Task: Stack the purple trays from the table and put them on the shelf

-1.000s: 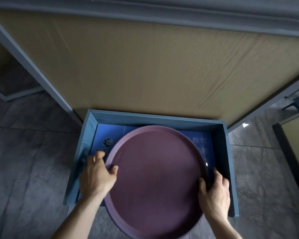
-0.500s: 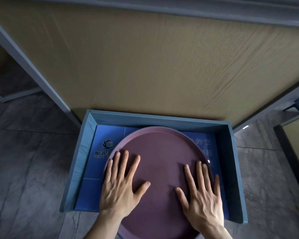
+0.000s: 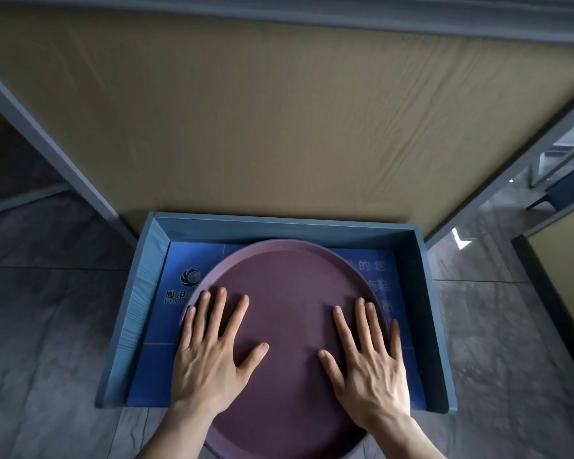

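A round purple tray (image 3: 289, 293) lies inside a low blue shelf box (image 3: 146, 293) on the floor, with its near edge sticking out past the box's open front. My left hand (image 3: 209, 356) rests flat on the tray's left half, fingers spread. My right hand (image 3: 368, 362) lies flat on the right half, fingers spread too. Neither hand grips anything. Whether more trays are stacked under the top one is hidden.
A tan board with a grey frame (image 3: 279, 111) stands right behind the box. The blue box floor (image 3: 193, 260) carries a logo and white lettering. Dark grey floor tiles (image 3: 47, 326) lie on both sides. A dark panel (image 3: 550, 293) stands at the right.
Both hands let go of the tray's rim and now lie flat on top of it. The tray has slid further back into the blue box.
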{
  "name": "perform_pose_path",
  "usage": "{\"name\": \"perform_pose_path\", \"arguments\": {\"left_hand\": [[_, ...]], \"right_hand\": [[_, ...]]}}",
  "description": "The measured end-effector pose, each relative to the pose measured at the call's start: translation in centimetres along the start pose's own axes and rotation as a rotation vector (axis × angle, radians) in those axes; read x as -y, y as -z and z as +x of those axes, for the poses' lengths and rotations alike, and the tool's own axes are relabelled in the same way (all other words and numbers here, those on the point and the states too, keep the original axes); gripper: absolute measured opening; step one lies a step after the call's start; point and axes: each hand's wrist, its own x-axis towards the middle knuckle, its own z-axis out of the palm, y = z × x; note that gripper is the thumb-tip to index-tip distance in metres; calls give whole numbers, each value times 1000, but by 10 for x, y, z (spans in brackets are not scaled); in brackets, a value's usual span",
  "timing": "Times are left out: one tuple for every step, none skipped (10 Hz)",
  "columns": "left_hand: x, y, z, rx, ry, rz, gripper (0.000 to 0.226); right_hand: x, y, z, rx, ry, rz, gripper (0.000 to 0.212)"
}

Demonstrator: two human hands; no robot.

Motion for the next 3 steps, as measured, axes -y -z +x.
{"name": "perform_pose_path", "arguments": {"left_hand": [[0, 1, 2, 2, -5, 21, 87], [0, 9, 3, 8, -12, 2, 84], [0, 23, -3, 22, 2, -58, 83]], "right_hand": [[1, 2, 0, 21, -11, 16, 77], [2, 17, 1, 64, -23, 47, 78], [10, 42, -3, 119, -36, 108, 80]]}}
